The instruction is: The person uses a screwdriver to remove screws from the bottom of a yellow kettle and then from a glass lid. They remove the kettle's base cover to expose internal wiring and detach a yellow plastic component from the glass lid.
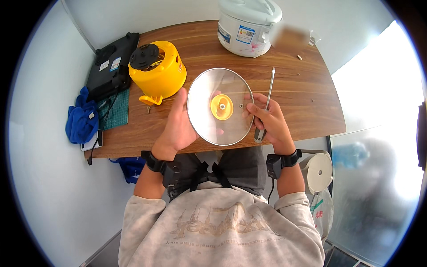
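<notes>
A round glass lid with a metal rim is held up above the table's front edge. Through the glass a yellow knob shows at its middle, with a screw in the centre. My left hand grips the lid from the left, its thumb along the rim and its fingertips visible through the glass near the knob. My right hand pinches the right rim beside a small vent hole. That same hand also holds a screwdriver, its shaft pointing away from me and its dark handle under the palm.
A yellow pot-like appliance with a black round part sits left on the wooden table. Behind stands a white rice cooker. At far left are a black device, green mat and blue cloth. Small bits lie right.
</notes>
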### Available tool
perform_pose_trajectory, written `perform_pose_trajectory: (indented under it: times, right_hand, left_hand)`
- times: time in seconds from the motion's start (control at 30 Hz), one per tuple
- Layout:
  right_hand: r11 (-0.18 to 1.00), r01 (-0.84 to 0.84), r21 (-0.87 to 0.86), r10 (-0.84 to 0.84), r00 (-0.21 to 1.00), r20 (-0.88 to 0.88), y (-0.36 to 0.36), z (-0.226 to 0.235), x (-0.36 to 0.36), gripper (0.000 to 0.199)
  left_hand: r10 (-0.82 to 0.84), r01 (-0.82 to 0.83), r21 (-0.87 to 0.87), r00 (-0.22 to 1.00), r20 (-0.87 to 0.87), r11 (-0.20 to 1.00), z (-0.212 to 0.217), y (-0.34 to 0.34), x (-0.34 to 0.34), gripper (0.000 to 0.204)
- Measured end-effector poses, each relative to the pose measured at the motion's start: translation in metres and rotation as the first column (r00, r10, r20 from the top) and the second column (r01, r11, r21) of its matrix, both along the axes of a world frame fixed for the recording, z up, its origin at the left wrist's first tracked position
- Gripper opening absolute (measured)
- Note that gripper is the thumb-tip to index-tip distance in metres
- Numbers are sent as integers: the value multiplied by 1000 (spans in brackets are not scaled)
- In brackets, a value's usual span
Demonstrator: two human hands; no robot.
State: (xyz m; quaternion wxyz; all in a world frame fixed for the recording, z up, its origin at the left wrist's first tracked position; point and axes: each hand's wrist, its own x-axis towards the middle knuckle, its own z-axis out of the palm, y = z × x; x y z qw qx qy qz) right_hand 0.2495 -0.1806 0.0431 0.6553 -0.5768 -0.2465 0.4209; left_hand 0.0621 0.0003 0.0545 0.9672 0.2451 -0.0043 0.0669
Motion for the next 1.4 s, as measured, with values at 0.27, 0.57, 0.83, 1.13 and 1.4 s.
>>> perform_pose_trajectory:
  times: [0.27,0.57,0.83,1.13,1.4]
  right_hand:
    - [964,221,-146,-152,914,377,8,8,-11,32]
    - [991,114,-76,-31,727,686,18,32,-36,21]
    - [990,132,-48,-54,671,740,22,29,-43,19]
    - [992,88,-86,-7,736,677,20,26,-39,19]
    - [992,82,-93,0,753,657,18,30,-37,22]
  left_hand:
    - [203,-80,388,936,-287,918,2,-17,1,68]
    - [194,-63,507,959,-209,860,10,-19,0,63]
    - [227,-57,595,950,-215,802,14,-25,-3,66]
    - [215,-2,659,946,-242,752,26,-30,-6,74]
    - [195,5,685,957,-213,728,21,-28,-6,77]
